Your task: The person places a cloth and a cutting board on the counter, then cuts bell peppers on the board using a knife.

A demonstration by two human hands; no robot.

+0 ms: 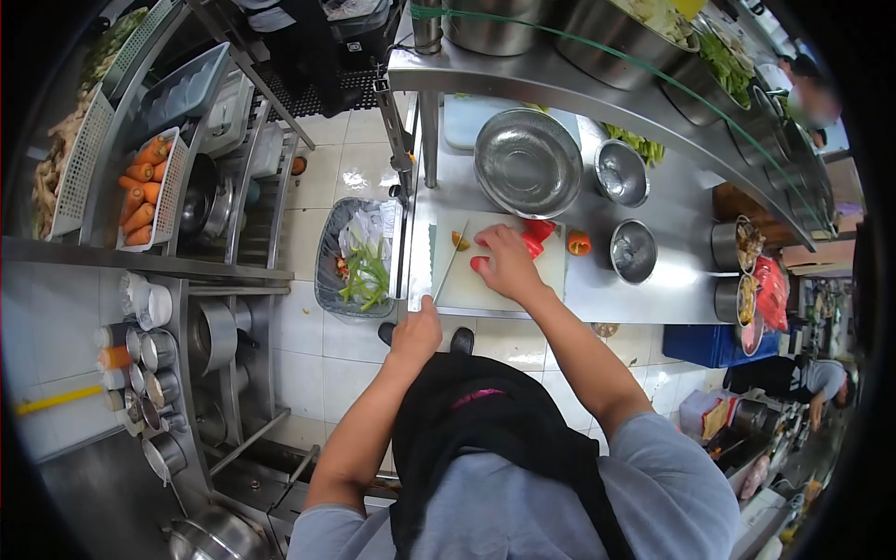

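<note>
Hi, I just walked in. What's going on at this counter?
A person in a black apron is working with red pepper at a cutting board. The left hand holds a knife by its handle, while the right hand is on the red pepper pieces. A small orange piece lies by the blade. Metal bowls stand beyond the board, and a lined bin holds green scraps.

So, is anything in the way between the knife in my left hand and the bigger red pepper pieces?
Yes, your right hand lies between the knife and those red pepper pieces. A smaller red piece is by its fingertips.
</note>
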